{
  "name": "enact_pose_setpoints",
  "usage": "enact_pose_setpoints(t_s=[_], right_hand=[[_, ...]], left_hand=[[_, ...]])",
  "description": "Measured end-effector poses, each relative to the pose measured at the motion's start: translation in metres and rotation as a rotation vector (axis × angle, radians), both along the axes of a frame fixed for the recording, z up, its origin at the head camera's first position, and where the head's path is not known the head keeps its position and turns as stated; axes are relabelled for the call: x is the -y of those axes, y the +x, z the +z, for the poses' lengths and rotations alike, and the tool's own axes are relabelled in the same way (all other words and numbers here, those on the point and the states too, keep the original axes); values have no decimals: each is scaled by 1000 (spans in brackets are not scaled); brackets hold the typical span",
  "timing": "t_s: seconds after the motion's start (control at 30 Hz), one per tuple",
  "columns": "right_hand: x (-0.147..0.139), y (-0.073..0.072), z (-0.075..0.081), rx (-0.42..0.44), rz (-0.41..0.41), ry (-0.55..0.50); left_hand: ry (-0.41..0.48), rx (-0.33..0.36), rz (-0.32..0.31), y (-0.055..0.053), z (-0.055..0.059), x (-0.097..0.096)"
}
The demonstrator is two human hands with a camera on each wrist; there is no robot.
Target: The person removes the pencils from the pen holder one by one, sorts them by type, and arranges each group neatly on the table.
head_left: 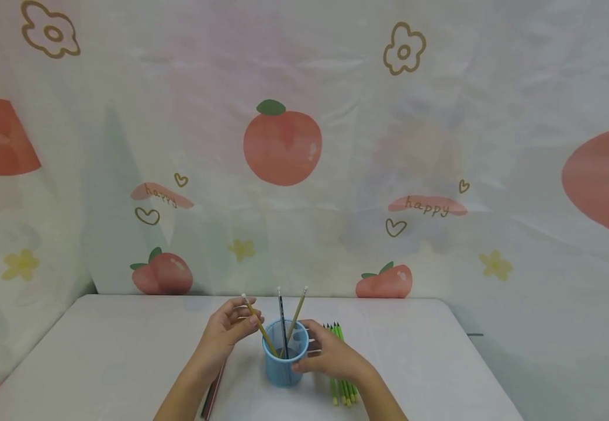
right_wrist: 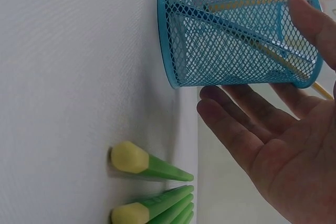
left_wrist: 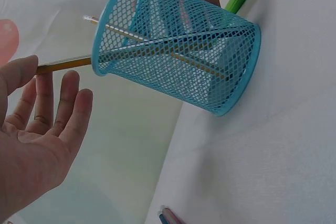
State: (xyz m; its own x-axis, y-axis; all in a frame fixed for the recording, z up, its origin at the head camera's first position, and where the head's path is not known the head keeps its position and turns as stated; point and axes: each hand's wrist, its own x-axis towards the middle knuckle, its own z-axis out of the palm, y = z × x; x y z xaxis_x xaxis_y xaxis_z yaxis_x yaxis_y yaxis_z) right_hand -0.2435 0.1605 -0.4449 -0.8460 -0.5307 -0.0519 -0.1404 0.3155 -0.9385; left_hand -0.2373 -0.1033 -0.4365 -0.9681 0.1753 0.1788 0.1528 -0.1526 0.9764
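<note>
A light blue mesh pencil cup (head_left: 282, 374) stands upright on the white table. My left hand (head_left: 225, 328) is at its left, pinching the upper part of a yellow pencil (head_left: 265, 335) between thumb and fingertips. That pencil's lower end is inside the cup, and its white eraser end points up. A black pencil (head_left: 283, 318) and another yellow pencil (head_left: 297, 310) also lean in the cup. My right hand (head_left: 333, 354) holds the cup from the right, thumb (right_wrist: 310, 19) at the near side by the rim, fingers around the far side.
Several green pencils (head_left: 342, 389) with yellow ends lie to the right of the cup, partly behind my right hand. Dark and reddish pencils (head_left: 214, 393) lie at the left beside my left forearm. A printed fabric backdrop (head_left: 283, 234) hangs behind the table (head_left: 125, 339).
</note>
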Motion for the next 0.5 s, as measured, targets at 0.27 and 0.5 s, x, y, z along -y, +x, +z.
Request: enact_pose_setpoints(t_s=[0.27, 0.5], right_hand=[[0, 1, 1, 9, 4, -11], [0, 0, 1, 4, 9, 1]], left_hand=[[-2, -19, -2, 6, 11, 6], [-2, -65, 20, 8, 21, 12]])
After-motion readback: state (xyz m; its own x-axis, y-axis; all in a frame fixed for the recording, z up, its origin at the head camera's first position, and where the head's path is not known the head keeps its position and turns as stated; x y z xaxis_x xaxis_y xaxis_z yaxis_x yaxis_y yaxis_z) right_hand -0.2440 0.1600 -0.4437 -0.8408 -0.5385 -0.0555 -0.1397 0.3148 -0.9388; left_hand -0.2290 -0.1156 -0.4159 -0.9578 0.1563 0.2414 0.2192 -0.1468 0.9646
